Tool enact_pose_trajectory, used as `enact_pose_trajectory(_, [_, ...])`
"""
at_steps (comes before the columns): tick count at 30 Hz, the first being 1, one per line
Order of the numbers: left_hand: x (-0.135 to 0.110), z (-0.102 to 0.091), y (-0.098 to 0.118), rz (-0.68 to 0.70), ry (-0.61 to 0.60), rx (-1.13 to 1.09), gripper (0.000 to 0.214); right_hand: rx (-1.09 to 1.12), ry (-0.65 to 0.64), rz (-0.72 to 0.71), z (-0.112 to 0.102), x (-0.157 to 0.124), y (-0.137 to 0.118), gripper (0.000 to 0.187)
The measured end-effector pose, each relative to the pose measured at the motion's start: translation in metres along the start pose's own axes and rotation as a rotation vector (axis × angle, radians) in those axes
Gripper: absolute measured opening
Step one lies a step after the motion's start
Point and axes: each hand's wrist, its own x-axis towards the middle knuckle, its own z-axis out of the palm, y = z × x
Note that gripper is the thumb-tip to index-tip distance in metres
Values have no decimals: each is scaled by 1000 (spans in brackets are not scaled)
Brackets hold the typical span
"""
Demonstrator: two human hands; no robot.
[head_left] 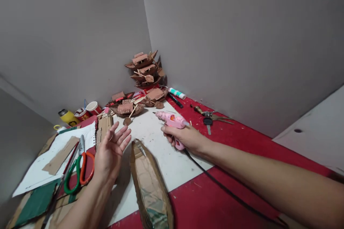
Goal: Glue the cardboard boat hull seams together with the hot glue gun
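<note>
My right hand (179, 134) is wrapped round the handle of a pink hot glue gun (172, 119), its nozzle pointing left and its black cord (215, 184) trailing towards me. Palm up with fingers apart, my left hand (111, 150) holds nothing. Between my forearms lies a cardboard boat hull (150, 186), long and narrow with raised sides. A whitish strip shows inside its far end. The hull touches neither hand.
Scissors (80, 171) with green and orange handles rest on paper and cardboard at left. Finished cardboard boats (145, 68) are stacked in the corner, with others in front. A yellow bottle (68, 117), paper cups (93, 107), keys (208, 123) and a glue stick tube (177, 93) line the walls.
</note>
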Motion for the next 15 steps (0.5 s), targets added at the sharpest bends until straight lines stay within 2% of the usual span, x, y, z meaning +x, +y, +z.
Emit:
enact_pose_trajectory(5, [-6, 7, 22, -32, -173, 176, 73, -1, -3, -75, -1, -1, -2, 22])
enact_pose_trajectory(8, [-3, 4, 36, 67, -187, 305, 76, 1, 7, -96, -2, -2, -5, 20])
enact_pose_trajectory(10, [1, -3, 47, 264, -124, 455, 66, -5, -5, -100, -3, -3, -6, 18])
enact_pose_trajectory(13, [7, -17, 67, 618, 82, 826, 45, -8, -68, -101, -4, -6, -7, 27])
enact_pose_trajectory(15, [8, -25, 82, 723, 223, 1011, 30, -13, -98, -102, -3, -9, -7, 35])
